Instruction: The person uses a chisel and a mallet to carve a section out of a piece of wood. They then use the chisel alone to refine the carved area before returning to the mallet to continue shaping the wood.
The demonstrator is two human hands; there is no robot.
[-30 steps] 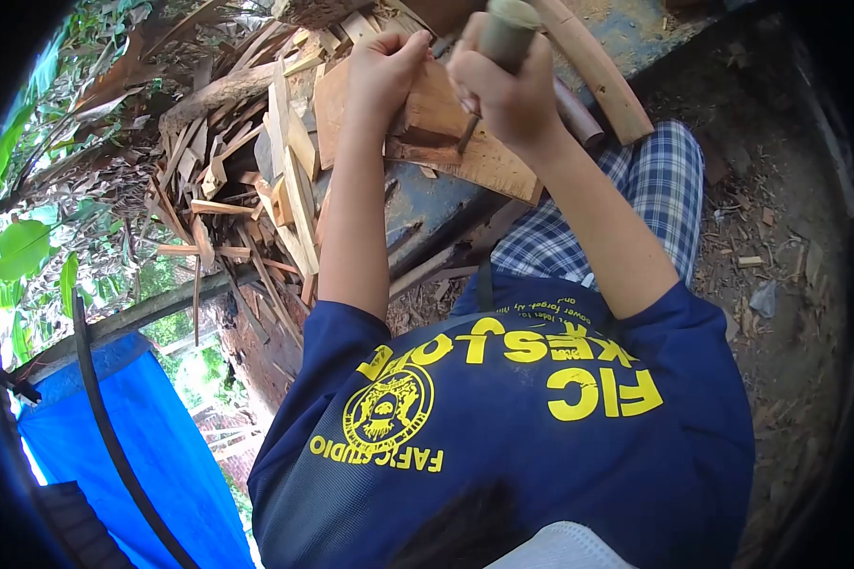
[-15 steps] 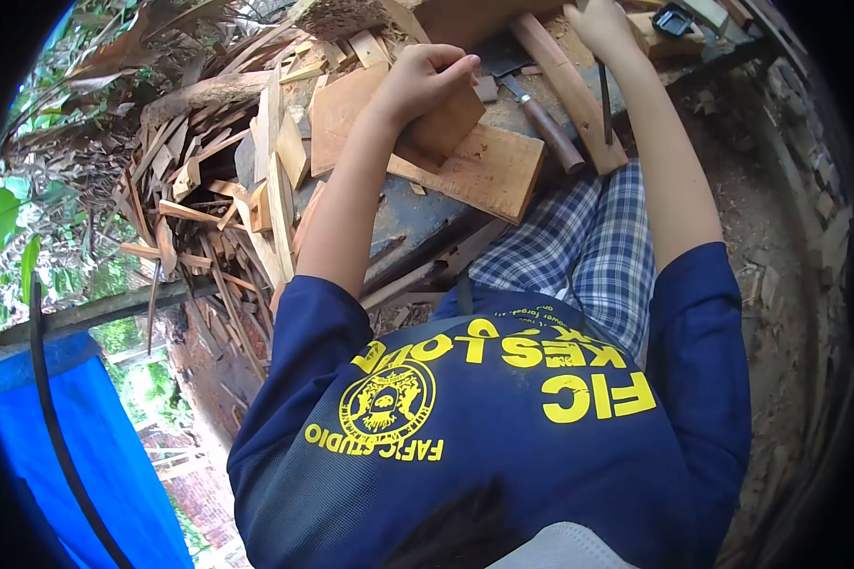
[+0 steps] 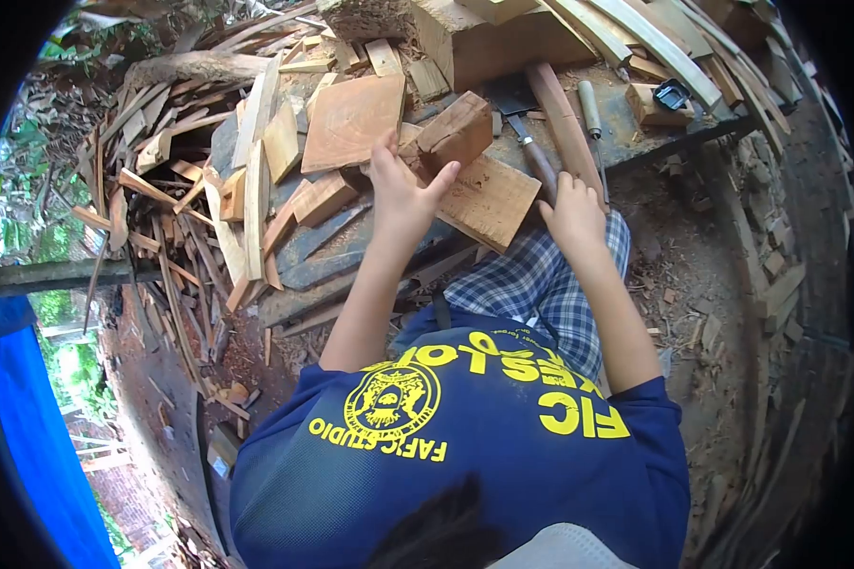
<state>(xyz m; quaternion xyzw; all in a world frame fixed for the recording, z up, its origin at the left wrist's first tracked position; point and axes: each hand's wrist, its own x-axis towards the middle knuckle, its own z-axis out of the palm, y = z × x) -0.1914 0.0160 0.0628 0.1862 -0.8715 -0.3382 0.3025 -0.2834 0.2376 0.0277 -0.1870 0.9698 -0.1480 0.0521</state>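
My left hand [image 3: 403, 194] is spread at the near edge of a brown wood block [image 3: 457, 129], thumb and fingers apart. That block lies tilted over a pale rectangular board [image 3: 491, 201]. A square wooden piece [image 3: 354, 121] is just beyond my left fingertips. My right hand [image 3: 577, 220] has its thumb and fingers around the lower end of a chisel [image 3: 539, 161] with a dark brown handle; its blade end points away from me. Beside it lie a long wood strip [image 3: 569, 133] and a slim tool with a pale handle [image 3: 590, 109] and thin metal shaft.
Offcuts and split sticks [image 3: 180, 204] pile up on the left. A large wood block [image 3: 503, 47] stands at the back of the dark bench [image 3: 327, 256]. A small black container [image 3: 672, 95] sits on a block at back right, near long slats [image 3: 664, 47].
My right hand has let go of the slim tool, which now lies on the bench, and has come down to the chisel's handle. My left hand has moved off the block's top toward me.
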